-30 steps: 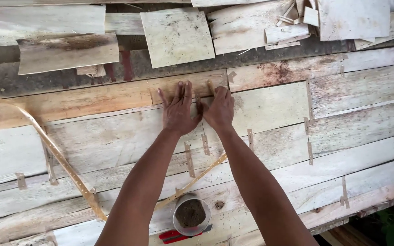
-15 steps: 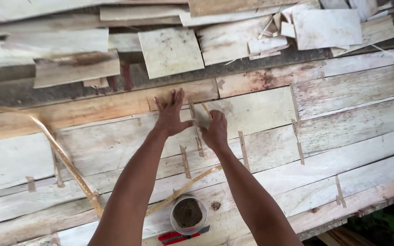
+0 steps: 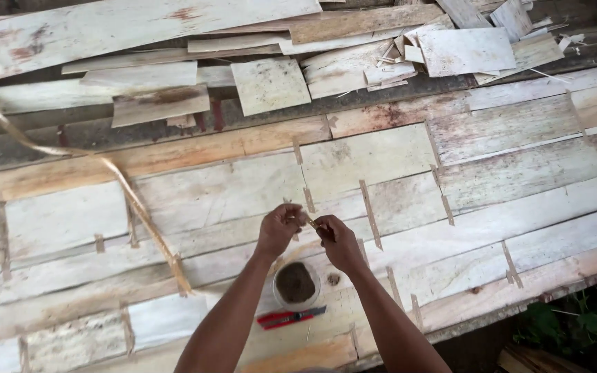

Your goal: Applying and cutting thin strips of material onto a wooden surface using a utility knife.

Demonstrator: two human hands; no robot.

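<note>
Above patched veneer sheets [image 3: 381, 159], left hand [image 3: 279, 229], right hand [image 3: 336, 242], thin tape strip [image 3: 310, 222]

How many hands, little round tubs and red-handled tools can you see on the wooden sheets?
Hands: 2, the left hand and the right hand, pinching a thin strip between them
Round tub: 1
Red-handled tool: 1
Total: 4

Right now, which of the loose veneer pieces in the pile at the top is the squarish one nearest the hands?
The pale squarish sheet lying top centre, just above the dark gap; the other squarish sheet lies farther right.
</note>
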